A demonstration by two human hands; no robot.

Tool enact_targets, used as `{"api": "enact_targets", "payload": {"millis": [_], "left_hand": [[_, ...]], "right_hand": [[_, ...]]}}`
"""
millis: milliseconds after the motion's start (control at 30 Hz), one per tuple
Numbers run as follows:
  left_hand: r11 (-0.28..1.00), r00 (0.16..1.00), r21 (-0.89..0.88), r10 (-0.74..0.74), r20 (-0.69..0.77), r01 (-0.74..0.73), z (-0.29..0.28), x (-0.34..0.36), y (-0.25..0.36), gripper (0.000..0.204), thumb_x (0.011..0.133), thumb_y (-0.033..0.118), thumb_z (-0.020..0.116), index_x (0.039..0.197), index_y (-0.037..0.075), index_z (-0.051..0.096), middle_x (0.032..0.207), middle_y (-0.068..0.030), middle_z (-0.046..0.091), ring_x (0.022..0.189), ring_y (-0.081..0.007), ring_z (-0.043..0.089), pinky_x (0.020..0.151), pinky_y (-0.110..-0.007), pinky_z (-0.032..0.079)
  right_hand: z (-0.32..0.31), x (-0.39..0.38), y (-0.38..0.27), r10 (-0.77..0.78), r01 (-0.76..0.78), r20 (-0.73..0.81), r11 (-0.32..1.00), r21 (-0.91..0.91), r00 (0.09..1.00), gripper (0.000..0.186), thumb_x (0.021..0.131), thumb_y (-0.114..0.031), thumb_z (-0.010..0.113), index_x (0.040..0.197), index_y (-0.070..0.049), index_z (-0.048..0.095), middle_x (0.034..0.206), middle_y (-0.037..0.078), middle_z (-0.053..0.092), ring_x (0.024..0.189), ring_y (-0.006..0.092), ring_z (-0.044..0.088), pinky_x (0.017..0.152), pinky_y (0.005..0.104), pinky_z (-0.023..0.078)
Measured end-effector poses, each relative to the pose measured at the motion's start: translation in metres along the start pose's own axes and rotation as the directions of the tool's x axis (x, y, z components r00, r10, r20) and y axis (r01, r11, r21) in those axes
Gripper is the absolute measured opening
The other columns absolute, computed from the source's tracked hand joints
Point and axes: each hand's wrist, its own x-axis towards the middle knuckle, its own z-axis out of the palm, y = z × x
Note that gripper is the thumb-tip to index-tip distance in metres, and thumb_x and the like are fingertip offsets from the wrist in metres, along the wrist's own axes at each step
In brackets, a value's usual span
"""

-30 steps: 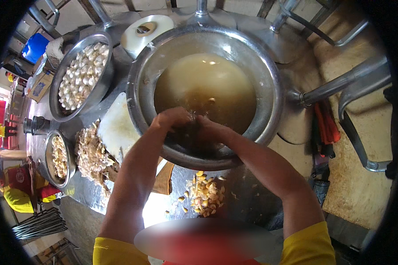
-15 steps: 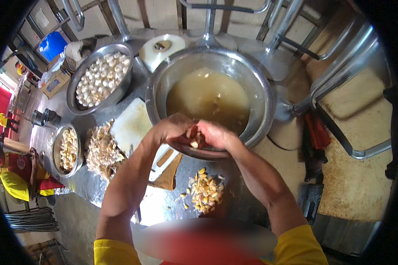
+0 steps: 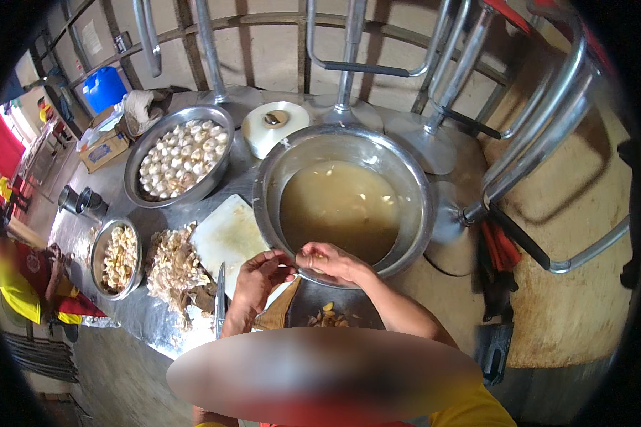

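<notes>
While the left hand (image 3: 256, 279) and the right hand (image 3: 329, 260) are positioned close together at the near rim of the large metal basin (image 3: 414, 203), the fingers of each are partly curled; whether either set grasps anything cannot be told. The basin contains cloudy, yellow-brown water (image 3: 327, 222), in which a few garlic cloves (image 3: 364, 197) are visible, mainly toward the far and right sides. A deep metal bowl (image 3: 212, 186) to the far left contains whole garlic bulbs (image 3: 181, 160). A smaller metal bowl (image 3: 95, 260), nearer the left edge of the tabletop (image 3: 139, 313), contains loose cloves (image 3: 120, 256). Between this bowl and the white cutting board (image 3: 224, 231) lies a heap of papery skins (image 3: 174, 263). Appearance: the cloves in the water are small and pale cream; those in the smaller bowl range from cream to tan. A small pile of cloves and skin fragments (image 3: 329, 315) lies on the tabletop on the near side of the basin, partly obscured
</notes>
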Motion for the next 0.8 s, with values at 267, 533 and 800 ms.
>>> {"api": "enact_targets", "payload": {"millis": [267, 533, 800], "left_hand": [[0.983, 0.994, -0.181, -0.028, -0.103, 0.008, -0.016, -0.037, -0.065, 0.023, 0.102, 0.011, 0.055, 0.115, -0.008, 0.061, 0.099, -0.0185, 0.067, 0.083, -0.0278, 0.069, 0.071, -0.035, 0.057], [0.766, 0.987, 0.625, 0.149, 0.054, -0.15, -0.039, -0.082, -0.17, 0.038, 0.095, 0.002, 0.058, 0.13, -0.009, 0.055, 0.116, -0.0203, 0.067, 0.108, -0.0257, 0.065, 0.088, -0.034, 0.055], [0.413, 0.936, 0.853, 0.281, 0.213, -0.318, 0.015, -0.113, -0.118, 0.043, 0.084, -0.007, 0.062, 0.127, -0.009, 0.058, 0.116, -0.0281, 0.066, 0.108, -0.0396, 0.066, 0.091, -0.038, 0.054]], "right_hand": [[0.009, -0.026, -0.015, -0.179, 0.163, -0.211, 0.983, -0.09, 0.961, 0.016, 0.092, -0.019, 0.073, 0.096, -0.005, 0.068, 0.076, 0.001, 0.066, 0.07, 0.0077, 0.058, 0.062, 0.0266, 0.048], [0.067, -0.136, -0.004, -0.374, 0.242, -0.194, 0.839, -0.487, 0.907, 0.015, 0.086, -0.008, 0.073, 0.098, -0.003, 0.065, 0.089, 0.008, 0.062, 0.082, 0.0247, 0.062, 0.072, 0.0378, 0.05], [0.083, -0.185, 0.02, -0.219, 0.077, -0.191, 0.825, -0.56, 0.957, 0.034, 0.089, -0.006, 0.063, 0.122, 0.002, 0.059, 0.123, 0.022, 0.06, 0.115, 0.0429, 0.058, 0.096, 0.0487, 0.048]]}}
